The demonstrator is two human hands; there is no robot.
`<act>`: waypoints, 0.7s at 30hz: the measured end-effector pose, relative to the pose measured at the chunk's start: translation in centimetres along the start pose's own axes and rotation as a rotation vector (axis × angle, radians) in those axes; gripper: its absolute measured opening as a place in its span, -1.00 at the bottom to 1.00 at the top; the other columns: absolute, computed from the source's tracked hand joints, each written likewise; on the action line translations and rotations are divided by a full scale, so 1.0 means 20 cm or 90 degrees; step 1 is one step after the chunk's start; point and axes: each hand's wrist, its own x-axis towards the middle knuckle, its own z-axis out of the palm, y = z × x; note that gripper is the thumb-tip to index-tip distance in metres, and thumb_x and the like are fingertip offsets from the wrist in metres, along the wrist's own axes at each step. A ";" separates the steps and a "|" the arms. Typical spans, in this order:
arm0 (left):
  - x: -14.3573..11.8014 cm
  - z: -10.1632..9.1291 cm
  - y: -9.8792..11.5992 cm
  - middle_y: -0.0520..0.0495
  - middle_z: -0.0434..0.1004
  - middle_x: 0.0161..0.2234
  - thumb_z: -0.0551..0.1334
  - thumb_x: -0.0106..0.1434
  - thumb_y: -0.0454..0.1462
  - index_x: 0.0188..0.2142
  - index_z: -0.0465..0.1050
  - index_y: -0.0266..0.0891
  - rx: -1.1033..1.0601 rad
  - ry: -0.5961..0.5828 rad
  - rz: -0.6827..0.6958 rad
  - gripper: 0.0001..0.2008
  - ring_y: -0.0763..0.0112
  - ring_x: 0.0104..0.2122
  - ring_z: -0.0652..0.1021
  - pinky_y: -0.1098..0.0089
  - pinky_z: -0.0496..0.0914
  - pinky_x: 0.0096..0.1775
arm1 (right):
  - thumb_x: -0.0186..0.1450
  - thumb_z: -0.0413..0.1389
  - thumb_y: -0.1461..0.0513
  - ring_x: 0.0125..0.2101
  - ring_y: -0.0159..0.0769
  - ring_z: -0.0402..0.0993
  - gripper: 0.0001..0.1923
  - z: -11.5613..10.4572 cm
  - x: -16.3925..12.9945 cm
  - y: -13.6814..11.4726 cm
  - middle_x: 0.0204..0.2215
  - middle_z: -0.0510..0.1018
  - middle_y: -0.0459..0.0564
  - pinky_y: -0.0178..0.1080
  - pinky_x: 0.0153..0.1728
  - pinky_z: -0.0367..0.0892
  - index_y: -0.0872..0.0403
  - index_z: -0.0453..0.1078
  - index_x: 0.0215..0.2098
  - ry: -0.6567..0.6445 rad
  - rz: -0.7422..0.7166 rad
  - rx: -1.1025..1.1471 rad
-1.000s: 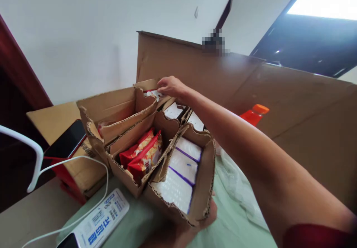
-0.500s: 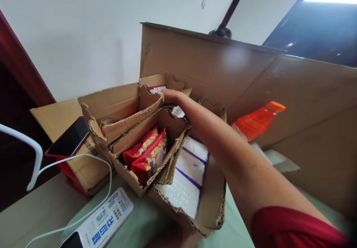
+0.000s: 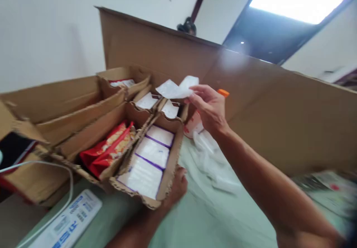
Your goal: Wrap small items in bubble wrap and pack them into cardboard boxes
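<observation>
The right hand [image 3: 209, 108] is out of the far compartment now, where a second ago it was buried at the back of the torn brown cardboard divider tray [image 3: 167, 166]. It comes up with a small white crumpled paper packet [image 3: 177, 88], so one piece is lifted clear, upper middle of the frame. Fingers [image 3: 195, 98] narrow, pinching the packet's edge. Lower centre, the left hand [image 3: 177, 186] cups the tray's near corner, fingers curled underneath, beside the white purple-edged packs [image 3: 152, 153].

A small white packet [image 3: 178, 87], thin and a little crumpled, is held up in the air above the far end of the brown cardboard tray [image 3: 167, 166].
</observation>
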 end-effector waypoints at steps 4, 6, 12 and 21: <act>-0.02 -0.01 -0.01 -0.14 0.58 -0.30 0.13 0.10 -0.47 -0.31 0.52 -0.21 -0.017 -0.002 0.013 -0.75 0.16 -0.17 0.51 0.12 0.41 -0.06 | 0.23 0.27 0.15 -0.41 -0.38 0.57 -0.79 -0.59 -0.49 0.07 -0.41 0.58 -0.15 -0.27 -0.28 0.49 0.00 0.51 -0.17 0.198 0.095 -0.124; -0.03 -0.02 -0.01 -0.15 0.59 -0.28 0.12 0.13 -0.45 -0.29 0.52 -0.22 -0.014 0.000 0.025 -0.75 0.15 -0.16 0.51 0.11 0.40 -0.06 | 0.22 0.24 0.13 -0.41 -0.35 0.56 -0.77 -0.84 -0.68 0.14 -0.43 0.58 -0.13 -0.23 -0.29 0.50 0.03 0.51 -0.17 0.243 0.160 -0.218; -0.05 -0.03 -0.01 -0.12 0.62 -0.28 0.11 0.16 -0.42 -0.28 0.54 -0.21 0.017 0.016 0.060 -0.75 0.19 -0.18 0.53 0.18 0.43 -0.08 | 0.13 0.20 0.18 -0.49 -0.30 0.51 -0.62 -1.23 -0.96 0.34 -0.45 0.62 -0.05 -0.18 -0.36 0.47 0.06 0.53 -0.07 0.165 0.303 -0.369; -0.06 -0.04 0.00 -0.09 0.63 -0.26 0.12 0.17 -0.41 -0.28 0.55 -0.18 0.031 0.020 0.067 -0.75 0.22 -0.16 0.55 0.21 0.46 -0.07 | 0.24 0.08 0.17 -0.26 -0.21 0.58 -0.63 -1.15 -1.04 0.29 -0.19 0.66 0.08 -0.10 -0.16 0.47 0.07 0.51 -0.03 0.049 0.311 -0.385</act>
